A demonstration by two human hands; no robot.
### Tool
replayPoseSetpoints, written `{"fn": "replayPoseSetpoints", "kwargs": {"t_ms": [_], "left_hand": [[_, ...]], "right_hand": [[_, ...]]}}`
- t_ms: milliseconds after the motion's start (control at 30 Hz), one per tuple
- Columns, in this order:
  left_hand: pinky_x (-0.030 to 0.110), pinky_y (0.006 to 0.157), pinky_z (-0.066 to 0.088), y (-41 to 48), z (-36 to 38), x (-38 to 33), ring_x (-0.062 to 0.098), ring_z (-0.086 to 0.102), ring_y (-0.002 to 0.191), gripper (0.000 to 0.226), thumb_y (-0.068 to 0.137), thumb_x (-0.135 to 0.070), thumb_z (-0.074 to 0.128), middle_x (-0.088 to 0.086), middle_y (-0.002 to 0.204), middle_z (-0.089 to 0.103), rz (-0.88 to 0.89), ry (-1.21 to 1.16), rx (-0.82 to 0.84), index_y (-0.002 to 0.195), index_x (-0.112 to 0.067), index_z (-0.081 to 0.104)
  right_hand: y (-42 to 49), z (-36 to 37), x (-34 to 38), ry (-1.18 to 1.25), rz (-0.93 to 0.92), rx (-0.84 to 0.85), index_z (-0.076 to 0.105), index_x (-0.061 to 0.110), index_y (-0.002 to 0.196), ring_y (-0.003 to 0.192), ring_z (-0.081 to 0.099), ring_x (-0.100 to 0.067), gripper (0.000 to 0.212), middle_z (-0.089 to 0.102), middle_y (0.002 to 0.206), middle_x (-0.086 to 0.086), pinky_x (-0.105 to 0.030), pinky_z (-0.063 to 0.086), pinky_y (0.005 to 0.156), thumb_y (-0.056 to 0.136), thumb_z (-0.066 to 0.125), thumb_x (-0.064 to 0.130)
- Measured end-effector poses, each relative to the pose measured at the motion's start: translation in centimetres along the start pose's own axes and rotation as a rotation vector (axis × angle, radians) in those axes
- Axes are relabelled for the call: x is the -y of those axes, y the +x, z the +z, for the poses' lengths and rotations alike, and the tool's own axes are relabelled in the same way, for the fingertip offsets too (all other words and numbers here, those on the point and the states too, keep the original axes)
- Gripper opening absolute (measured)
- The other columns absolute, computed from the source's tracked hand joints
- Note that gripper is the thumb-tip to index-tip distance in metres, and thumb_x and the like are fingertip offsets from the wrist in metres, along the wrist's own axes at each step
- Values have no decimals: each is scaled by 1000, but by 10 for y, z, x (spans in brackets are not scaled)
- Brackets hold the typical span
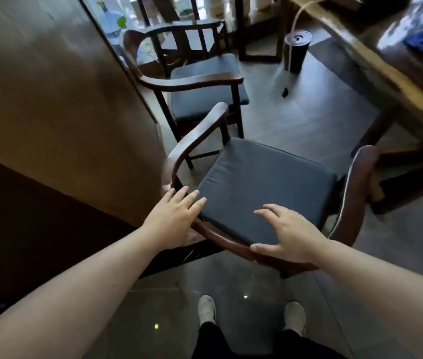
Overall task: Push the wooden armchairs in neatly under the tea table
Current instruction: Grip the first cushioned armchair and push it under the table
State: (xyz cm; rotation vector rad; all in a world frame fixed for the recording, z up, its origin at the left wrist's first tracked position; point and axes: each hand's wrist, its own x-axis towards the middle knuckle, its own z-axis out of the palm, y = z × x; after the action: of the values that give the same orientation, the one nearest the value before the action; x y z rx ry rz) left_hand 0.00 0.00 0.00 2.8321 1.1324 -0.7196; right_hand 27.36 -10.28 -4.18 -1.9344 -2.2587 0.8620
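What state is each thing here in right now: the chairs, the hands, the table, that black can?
Near armchair: upright, clear of the table, seat empty.
Far armchair: upright, not pushed in.
Left hand: open, at the near armchair's back rail.
Right hand: open, fingers spread, resting on the rail.
Tea table: upright.
Black can: upright on the floor.

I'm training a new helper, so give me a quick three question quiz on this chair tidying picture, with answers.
1. True or false: the near chair is already tucked under the table.
2. What are both hands resting on? A) the chair's curved back rail B) the table top C) the black canister
3. How many armchairs with dark seat cushions stand in front of the person?

Key
1. False; its seat is fully clear of the table.
2. A; left hand and right hand lie open on the rail.
3. Two; the far chair stands behind the near one.
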Motion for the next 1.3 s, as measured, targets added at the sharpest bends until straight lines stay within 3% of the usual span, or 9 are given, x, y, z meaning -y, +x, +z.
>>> {"fn": "replayPoseSetpoints", "kwargs": {"t_ms": [200,300,367,433,567,667,1033,1200,1300], "left_hand": [[45,116,11,21,30,36,28,8,145,87,85,-61,53,6,159,17,191,-10,-42,151,-22,12],[44,113,26,26,44,46,27,29,139,78,81,-53,62,8,149,40,294,-82,-102,144,-18,34],[41,98,43,33,51,50,27,54,117,51,79,-45,66,5,120,63,374,-148,-180,120,-17,55],[38,73,50,38,50,50,27,64,90,30,77,-43,66,-1,91,67,410,-141,-207,95,-20,57],[31,54,39,48,42,57,21,64,81,30,85,-53,56,-8,89,64,492,46,-145,94,-25,52],[30,56,33,54,37,60,20,64,83,32,87,-56,51,-8,94,64,548,123,-108,100,-26,52],[33,60,49,88,23,109,14,63,80,29,88,-57,51,-11,92,62,556,173,-47,100,-30,50],[33,59,51,114,20,141,13,63,82,26,85,-57,56,-14,89,63,439,187,-100,97,-34,55],[32,75,48,134,17,161,15,60,94,24,81,-55,63,-15,95,65,323,152,-134,97,-37,59]], "right_hand": [[8,19,25,99,117,-53,37,27,145,139,32,-21,87,36,153,-5,-36,29,111,76,59,76],[4,21,36,159,184,-12,35,29,146,138,31,-17,86,33,154,2,-32,29,109,76,62,73],[-1,26,41,173,223,30,38,28,144,135,37,-16,87,38,150,4,-32,33,106,74,67,71],[-7,39,46,177,262,60,48,27,136,122,52,-17,77,54,135,4,-32,44,98,73,74,64],[-7,65,54,74,388,-87,68,31,108,89,66,-22,30,72,97,5,-33,51,76,78,73,37],[-5,68,56,74,421,-136,71,32,101,82,66,-20,25,73,91,7,-33,53,73,77,72,38],[41,67,73,97,486,-211,70,31,101,86,65,-22,24,72,93,7,-34,53,75,78,65,36],[80,60,83,122,509,-237,68,29,99,84,65,-23,25,71,90,5,-35,52,74,82,61,46],[108,54,88,112,521,-263,67,27,97,84,65,-26,23,71,89,3,-33,51,71,81,63,43]]}}
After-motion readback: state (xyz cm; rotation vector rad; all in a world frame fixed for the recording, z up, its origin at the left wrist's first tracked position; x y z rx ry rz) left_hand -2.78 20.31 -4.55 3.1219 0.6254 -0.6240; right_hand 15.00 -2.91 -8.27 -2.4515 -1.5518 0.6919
